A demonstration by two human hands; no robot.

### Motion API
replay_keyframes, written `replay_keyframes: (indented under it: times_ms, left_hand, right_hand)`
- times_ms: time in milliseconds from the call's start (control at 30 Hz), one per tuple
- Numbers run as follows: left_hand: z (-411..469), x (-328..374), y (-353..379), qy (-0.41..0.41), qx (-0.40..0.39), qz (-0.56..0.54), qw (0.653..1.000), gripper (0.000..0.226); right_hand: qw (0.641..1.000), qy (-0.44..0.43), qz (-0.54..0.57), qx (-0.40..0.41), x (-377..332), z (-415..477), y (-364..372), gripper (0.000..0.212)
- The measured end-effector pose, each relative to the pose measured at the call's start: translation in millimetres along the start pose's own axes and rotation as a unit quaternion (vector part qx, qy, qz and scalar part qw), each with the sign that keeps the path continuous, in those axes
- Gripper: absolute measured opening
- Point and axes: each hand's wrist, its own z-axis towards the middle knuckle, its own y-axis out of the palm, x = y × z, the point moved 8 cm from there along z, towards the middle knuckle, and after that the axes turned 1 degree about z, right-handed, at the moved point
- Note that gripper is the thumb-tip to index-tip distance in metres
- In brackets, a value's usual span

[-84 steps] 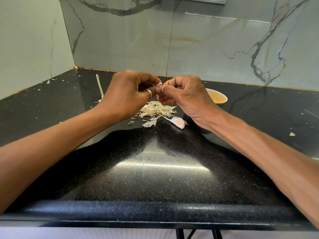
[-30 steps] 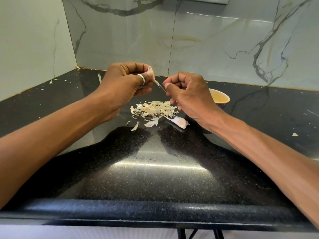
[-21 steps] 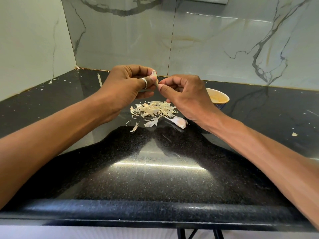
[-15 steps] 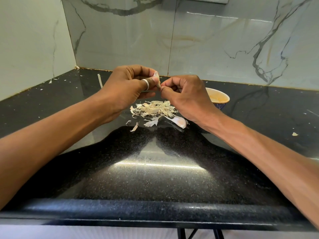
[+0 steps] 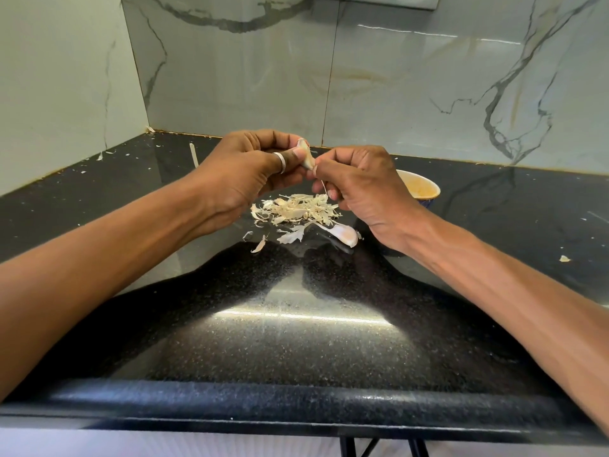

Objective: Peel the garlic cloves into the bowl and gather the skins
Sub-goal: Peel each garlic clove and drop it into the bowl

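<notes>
Countertop (image 5: 296, 341) is glossy; the bowl (image 5: 435, 192) sits at 3 o'clock of the skin pile (image 5: 296, 209), which could scatter. Left hand (image 5: 244, 173) pinches 1 clove (image 5: 304, 156) above it; right hand (image 5: 359, 189) pinches what seems its skin strip (image 5: 324, 187): a hard tug could fling the clove.

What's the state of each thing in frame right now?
left hand, grips the held clove.
right hand, pinches a skin strip at the held clove's lower end.
held clove, lifted above the counter, skin partly on.
skin pile, loose on the counter.
spare clove, lying unpeeled beside the skin pile.
bowl, upright behind the right hand, contents unclear.
</notes>
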Motion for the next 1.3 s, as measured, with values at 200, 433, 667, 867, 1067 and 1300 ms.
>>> replay_keyframes:
  times_ms: [200,433,667,867,1067,1300]
  left_hand:
    - [1,-3,-10,-0.020,0.039,0.033,0.998,0.006]
    - [-2,-1,-12,0.005,0.054,0.112,0.992,0.017]
    - [-2,-3,-10,-0.002,0.040,0.120,0.992,0.023]
    - [-4,3,0,0.055,-0.002,0.183,0.981,0.025]
    - [-4,6,0,0.089,-0.006,0.232,0.969,0.029]
    - [-4,6,1,0.090,-0.014,0.225,0.970,0.028]
  right_hand:
    - [0.994,-0.050,-0.091,0.025,-3,1,-3,0.010]
    - [0.975,-0.120,-0.182,0.042,-11,-1,1,0.010]
    - [0.978,-0.118,-0.159,0.065,-15,0,-7,0.010]
    - [0.982,-0.108,-0.141,0.064,-15,-1,-8,0.006]
    - [0.988,-0.091,-0.111,0.052,-10,2,-9,0.007]
    - [0.995,-0.067,-0.062,0.039,-5,2,-9,0.005]
